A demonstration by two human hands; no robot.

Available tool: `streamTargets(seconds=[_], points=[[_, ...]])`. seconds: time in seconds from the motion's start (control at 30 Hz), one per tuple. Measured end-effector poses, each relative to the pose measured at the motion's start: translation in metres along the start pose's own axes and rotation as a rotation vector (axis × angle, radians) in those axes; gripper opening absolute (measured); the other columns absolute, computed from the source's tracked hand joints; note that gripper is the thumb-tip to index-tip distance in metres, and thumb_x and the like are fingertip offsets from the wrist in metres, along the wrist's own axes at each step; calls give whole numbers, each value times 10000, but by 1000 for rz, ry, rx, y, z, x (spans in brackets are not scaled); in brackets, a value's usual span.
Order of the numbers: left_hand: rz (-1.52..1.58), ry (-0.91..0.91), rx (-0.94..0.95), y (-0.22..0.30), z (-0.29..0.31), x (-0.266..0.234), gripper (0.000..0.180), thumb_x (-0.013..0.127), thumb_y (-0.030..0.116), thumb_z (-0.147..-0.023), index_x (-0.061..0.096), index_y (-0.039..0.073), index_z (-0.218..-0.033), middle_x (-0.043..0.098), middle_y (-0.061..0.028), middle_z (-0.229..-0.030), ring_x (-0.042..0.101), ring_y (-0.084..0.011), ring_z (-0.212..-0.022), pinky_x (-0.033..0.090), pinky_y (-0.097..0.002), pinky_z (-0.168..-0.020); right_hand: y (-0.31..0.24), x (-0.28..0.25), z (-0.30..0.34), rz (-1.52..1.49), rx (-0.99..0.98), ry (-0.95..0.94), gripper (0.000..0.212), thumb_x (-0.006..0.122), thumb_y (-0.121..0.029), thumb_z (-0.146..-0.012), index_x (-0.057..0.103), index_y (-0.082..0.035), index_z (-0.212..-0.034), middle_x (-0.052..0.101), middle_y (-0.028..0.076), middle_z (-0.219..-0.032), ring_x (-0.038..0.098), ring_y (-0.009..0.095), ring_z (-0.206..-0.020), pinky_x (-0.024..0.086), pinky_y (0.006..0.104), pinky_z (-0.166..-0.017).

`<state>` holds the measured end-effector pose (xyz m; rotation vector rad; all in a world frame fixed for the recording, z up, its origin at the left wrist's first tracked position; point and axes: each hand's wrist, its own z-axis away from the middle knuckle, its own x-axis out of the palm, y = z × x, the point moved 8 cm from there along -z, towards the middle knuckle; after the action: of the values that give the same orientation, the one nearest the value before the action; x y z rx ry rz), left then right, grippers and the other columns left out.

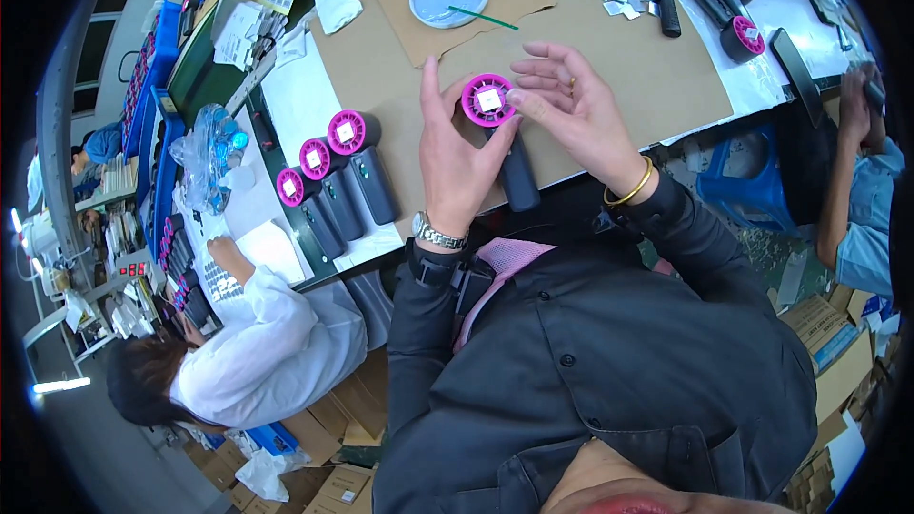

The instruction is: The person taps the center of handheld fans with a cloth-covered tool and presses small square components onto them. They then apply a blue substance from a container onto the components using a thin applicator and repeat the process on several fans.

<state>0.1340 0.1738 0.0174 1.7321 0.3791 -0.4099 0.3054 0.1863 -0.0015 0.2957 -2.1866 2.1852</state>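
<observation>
Holding a dark handheld device in the left hand, above the near edge of a brown-covered worktable, with the right hand hovering just beside it. Lying between the two hands, head end away from the body, long axis running back toward the chest and slanting slightly rightward at the handle. Showing a round pink ring at the head, with a white square label facing up in its centre. Sitting nearer the left hand: cradling the device's left side, crossing the neck with the thumb just below the ring, pointing the index finger up and away, leaving the other fingers' grip impossible to tell. Holding the right hand half open, palm inward, fingers spread and softly curved, resting the thumb tip at or just beside the ring's right edge; seeming to grasp nothing. Angling both forearms inward from below, having three similar devices standing to the left.
</observation>
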Motion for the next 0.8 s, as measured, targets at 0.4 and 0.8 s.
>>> streamTargets(seconds=[0.4, 0.8], points=[[-129, 148, 465, 50, 49, -9, 1151, 939, 56, -835, 197, -7, -1713, 624, -261, -1523, 653, -397, -1378, 508, -488, -1171, -9, 25, 15, -202, 170, -259, 963, 926, -81, -898, 344, -59, -1666, 678, 162, -1328, 688, 222, -1262, 579, 396, -1111], [698, -197, -170, 49, 59, -17, 980, 940, 30, -867, 365, -61, -1656, 486, -229, -1668, 652, -269, -1370, 561, -406, -1151, -47, 37, 51, -135, -87, -335, 1023, 910, -1, -871, 279, -65, -1674, 669, 189, -1376, 685, 242, -1286, 579, 397, -1107]])
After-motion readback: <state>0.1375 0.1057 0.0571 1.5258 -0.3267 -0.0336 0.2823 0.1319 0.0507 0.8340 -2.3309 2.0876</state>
